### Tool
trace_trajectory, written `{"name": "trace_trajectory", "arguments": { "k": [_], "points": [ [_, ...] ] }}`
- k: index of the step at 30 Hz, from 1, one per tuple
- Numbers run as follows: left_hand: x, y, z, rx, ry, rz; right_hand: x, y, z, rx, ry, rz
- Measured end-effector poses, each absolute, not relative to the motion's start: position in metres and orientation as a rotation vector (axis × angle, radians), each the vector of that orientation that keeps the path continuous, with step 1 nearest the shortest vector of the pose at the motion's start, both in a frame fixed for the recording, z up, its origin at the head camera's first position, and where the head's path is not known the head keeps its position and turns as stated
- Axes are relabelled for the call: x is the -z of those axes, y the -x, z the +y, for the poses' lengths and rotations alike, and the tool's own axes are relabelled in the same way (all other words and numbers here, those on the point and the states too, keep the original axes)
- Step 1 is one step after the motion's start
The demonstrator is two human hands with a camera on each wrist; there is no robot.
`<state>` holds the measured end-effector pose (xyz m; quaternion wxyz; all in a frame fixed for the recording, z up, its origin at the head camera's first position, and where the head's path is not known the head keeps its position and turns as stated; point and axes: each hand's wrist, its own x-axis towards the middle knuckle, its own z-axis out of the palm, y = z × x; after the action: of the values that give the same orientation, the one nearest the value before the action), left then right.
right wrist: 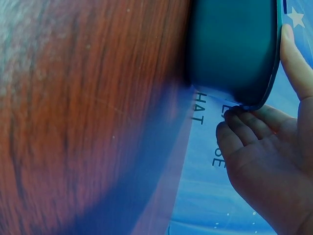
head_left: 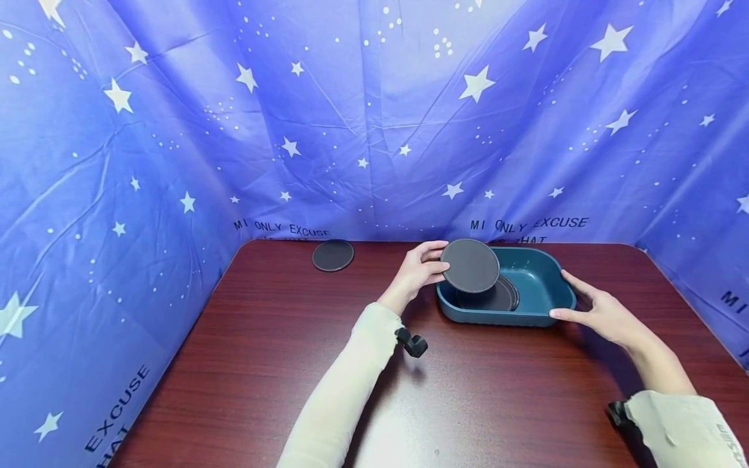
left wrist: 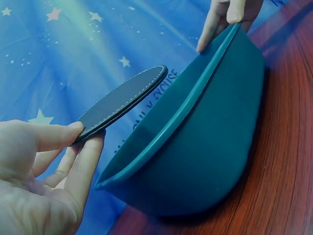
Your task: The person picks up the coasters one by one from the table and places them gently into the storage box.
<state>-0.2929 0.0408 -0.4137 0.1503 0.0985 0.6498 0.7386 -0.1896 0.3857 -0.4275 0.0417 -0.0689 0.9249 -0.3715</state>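
Note:
My left hand [head_left: 417, 273] pinches a round black coaster [head_left: 470, 265] with pale edge stitching. The coaster is tilted over the left part of a teal oblong plastic container [head_left: 508, 319]. Thumb on top and fingers underneath hold its edge in the left wrist view. Inside the container, at its left end, lies at least one more black coaster [head_left: 504, 298], partly covered by the held one. My right hand [head_left: 605, 315] grips the container's right end, thumb on the near rim and fingers along the end wall. Another black coaster [head_left: 333, 255] lies on the table at the back left.
The dark red wood-grain table [head_left: 281, 338] carries the container near its back edge. A blue curtain [head_left: 363, 117] with white stars hangs behind and along both sides. Black straps [head_left: 412, 342] sit at the wrists over pale sleeves.

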Motion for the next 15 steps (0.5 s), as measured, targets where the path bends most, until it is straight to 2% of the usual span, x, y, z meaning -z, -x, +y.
{"name": "trace_trajectory", "arguments": {
  "k": [15],
  "points": [
    [0.408,0.295,0.074,-1.804,-0.421,2.177,0.428,0.191,0.385,1.127,0.214,2.843]
  ]
}}
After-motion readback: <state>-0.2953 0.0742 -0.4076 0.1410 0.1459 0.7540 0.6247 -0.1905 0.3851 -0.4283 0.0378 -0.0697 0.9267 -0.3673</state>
